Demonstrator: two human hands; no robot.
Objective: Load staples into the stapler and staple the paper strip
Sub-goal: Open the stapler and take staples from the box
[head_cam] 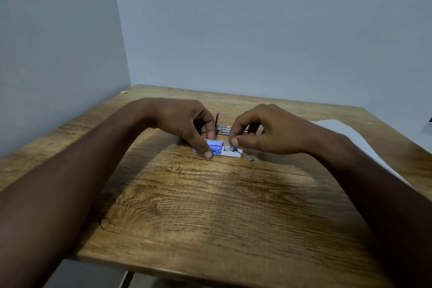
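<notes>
A small blue staple box [217, 148] lies on the wooden table [210, 206], its white inner tray [232, 152] slid out to the right. My left hand [187, 125] pins the blue sleeve between thumb and fingers. My right hand [261, 131] hovers over the open tray with thumb and fingers pinched together; whether it holds staples is hidden. A loose strip of staples [250, 158] lies just right of the tray. Behind my hands the metal stapler [221, 127] lies opened, mostly hidden. White paper [346, 133] lies at the right.
Grey walls close in behind the table and on its left. The table's front edge runs across the bottom of the view. A small yellow scrap [124, 91] sits at the far left corner. A dark object [429, 124] shows at the right edge.
</notes>
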